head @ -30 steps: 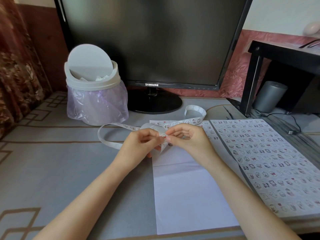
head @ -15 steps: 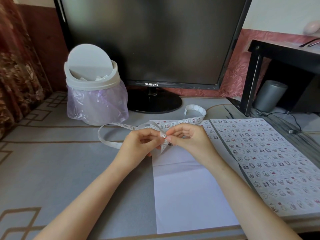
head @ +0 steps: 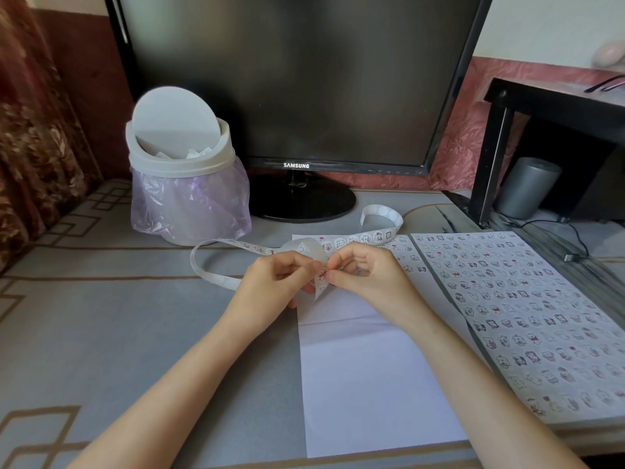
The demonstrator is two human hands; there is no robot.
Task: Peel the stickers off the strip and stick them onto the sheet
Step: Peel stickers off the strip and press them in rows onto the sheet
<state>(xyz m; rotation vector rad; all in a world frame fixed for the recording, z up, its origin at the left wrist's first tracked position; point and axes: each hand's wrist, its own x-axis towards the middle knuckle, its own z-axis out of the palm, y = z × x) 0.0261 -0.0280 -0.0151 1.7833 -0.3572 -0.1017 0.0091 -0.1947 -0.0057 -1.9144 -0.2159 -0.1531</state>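
**Hands pinched a sticker strip above the sheet**

Hands met at the centre of a head-camera view of a grey table (head: pixel 101 316). The left hand (head: pixel 270 282) had its fingers curled round a narrow paper strip (head: pixel 367 238), gripping it between thumb and fingertips. The right hand (head: pixel 368 275) pinched the same strip with thumb and forefinger, just at 3 o'clock of the left. The spot was too small to tell whether a sticker had lifted.

From the hands, the strip looped out toward 9 o'clock and trailed toward 1 o'clock, ending in a loose curl. The sheet (head: pixel 372 384) lay flat below the hands at 6 o'clock, mostly bare, with a few stickers along its far edge. A filled sticker page (head: pixel 524 299) lay at 3 o'clock, a lidded bin (head: pixel 182 184) stood at 10 o'clock and a dark monitor (head: pixel 287 79) at 12 o'clock.

The strip looked light, thin and floppy, likely to twist or curl back. The best hold seemed to be the backing close beside a sticker, bent sharply so the edge lifted for a fingernail.
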